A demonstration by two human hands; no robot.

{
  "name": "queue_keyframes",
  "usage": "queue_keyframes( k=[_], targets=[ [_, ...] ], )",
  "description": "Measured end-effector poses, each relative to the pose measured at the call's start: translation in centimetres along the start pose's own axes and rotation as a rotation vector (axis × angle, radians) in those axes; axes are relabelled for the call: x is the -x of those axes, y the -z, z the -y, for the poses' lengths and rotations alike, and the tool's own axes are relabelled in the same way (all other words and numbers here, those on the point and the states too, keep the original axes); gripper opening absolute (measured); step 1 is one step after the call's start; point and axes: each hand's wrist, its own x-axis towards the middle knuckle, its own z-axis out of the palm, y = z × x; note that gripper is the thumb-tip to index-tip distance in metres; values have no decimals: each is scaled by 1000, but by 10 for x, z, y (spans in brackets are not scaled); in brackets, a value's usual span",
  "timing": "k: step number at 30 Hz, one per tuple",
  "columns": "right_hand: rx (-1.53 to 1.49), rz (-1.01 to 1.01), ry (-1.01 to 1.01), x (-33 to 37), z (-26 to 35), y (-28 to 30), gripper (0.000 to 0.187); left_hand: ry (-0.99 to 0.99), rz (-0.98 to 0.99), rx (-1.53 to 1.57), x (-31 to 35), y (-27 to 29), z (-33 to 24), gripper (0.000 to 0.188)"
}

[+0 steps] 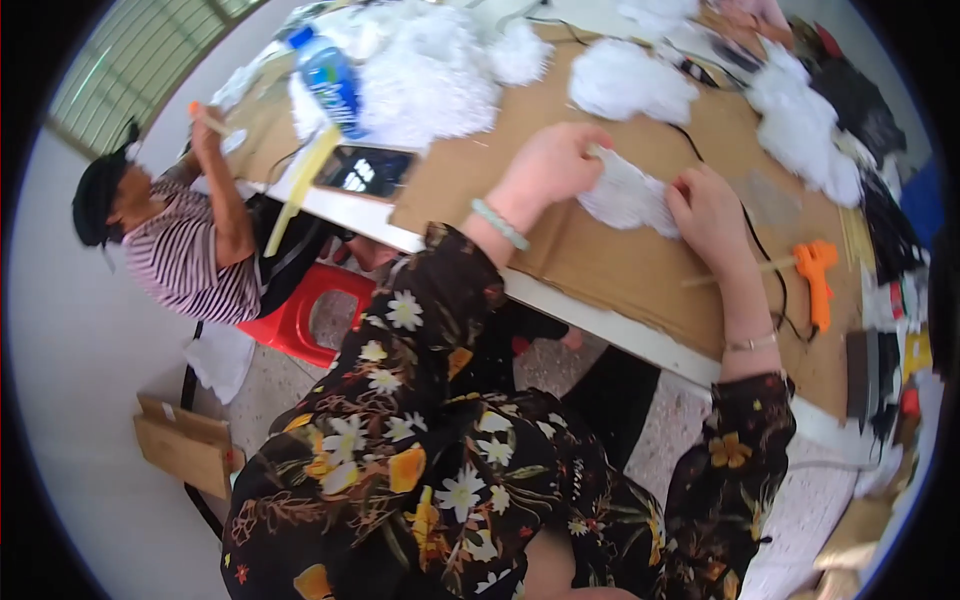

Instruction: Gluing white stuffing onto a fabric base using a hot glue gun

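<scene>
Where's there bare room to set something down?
Bare cardboard shows between the held white piece and the table's near edge, and between the phone and left hand. Crowded: the far side with white fluffy bundles, the right around the orange glue gun.

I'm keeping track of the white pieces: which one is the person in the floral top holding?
The small, thin white piece between the left hand and right hand. The others, bulkier white clumps, lie farther away, in neither hand.

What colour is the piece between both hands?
The piece is white, shown in the head view.
</scene>
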Motion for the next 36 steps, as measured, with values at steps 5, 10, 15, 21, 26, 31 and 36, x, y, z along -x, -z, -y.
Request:
queue_keyframes(
  k=[5, 10, 15, 21, 26, 31, 36],
  targets=[
    [30, -22, -134, 2, -13, -4, 19, 0, 67, -25, -9, -4, 3, 34],
    [-242, -56, -161, 2, -22, 12, 21, 49, 82, -43, -8, -1, 3, 32],
    [-377, 191, -236, 2, -13, 54, 21, 70, 101, -57, -11, -5, 1, 34],
    [-282, 308, -137, 6, -14, 57, 18, 70, 95, -62, -10, -5, -4, 35],
    [-298, 281, -156, 16, -25, 48, 18, 65, 98, -62, -9, -3, -1, 34],
    [-355, 137, -94, 22, -30, 38, 19, 70, 103, -53, -11, -3, 1, 33],
    [-301, 196, -100, 26, -25, 39, 19, 92, 108, -28, -10, -4, -3, 33]
  ],
)
